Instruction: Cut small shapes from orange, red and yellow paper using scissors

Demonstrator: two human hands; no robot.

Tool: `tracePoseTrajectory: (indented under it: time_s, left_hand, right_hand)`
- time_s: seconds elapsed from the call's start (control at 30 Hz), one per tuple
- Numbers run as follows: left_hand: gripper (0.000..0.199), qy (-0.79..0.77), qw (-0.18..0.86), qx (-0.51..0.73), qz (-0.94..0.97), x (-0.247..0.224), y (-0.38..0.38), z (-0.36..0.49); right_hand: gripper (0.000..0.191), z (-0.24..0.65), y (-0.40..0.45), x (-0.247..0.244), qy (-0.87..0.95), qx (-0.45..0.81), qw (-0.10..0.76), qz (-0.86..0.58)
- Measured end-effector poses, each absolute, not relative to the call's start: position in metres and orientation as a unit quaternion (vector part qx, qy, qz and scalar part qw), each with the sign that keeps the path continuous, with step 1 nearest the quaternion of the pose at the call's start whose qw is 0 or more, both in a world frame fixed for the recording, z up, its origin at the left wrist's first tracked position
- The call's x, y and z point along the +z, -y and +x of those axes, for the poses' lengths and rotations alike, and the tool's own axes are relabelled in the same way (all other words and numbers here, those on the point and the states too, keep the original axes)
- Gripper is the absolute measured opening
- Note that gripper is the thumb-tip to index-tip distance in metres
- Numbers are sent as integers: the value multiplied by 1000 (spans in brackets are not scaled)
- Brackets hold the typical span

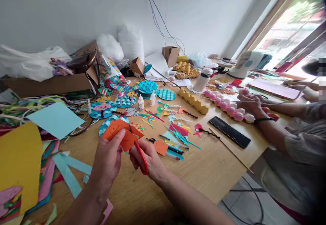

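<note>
My left hand (110, 153) pinches a piece of orange paper (115, 130) that carries drawn outlines. The fingers of my right hand (147, 158) are in the loops of red-handled scissors (143, 162), whose blades meet the orange paper's right part. Just right of the scissors lies a small orange paper square (161, 146), close to several pens (175, 149). Thin coloured paper strips (152, 115) and twisted cords with paper shapes (178, 119) are spread beyond my hands.
Blue wavy discs (147, 86) with paper fish and small white glue bottles (141, 102) stand farther back. A black phone (229, 132) and a thin stick (231, 151) lie to the right. A co-worker's hands (251, 102) hold a string beside pink egg-carton cups (228, 107). Coloured paper (20, 163) fills the left.
</note>
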State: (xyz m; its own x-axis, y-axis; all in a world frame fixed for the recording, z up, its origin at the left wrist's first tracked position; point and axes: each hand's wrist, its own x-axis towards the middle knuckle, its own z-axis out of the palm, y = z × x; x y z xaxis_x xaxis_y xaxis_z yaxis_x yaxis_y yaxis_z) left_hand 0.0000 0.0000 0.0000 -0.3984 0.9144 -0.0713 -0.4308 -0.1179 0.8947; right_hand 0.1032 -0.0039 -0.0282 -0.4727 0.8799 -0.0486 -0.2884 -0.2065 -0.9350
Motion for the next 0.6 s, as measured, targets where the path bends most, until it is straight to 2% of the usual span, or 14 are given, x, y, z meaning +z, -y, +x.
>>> tracePoseTrajectory:
  time_s: [0.27, 0.6]
  left_hand:
    - [19, -457, 492, 683, 290, 3, -1, -9]
    - [13, -453, 515, 654, 320, 8, -2, -20]
  right_hand:
    - [40, 106, 1, -28, 499, 705, 385, -327]
    - [48, 109, -1, -27, 521, 700, 363, -327]
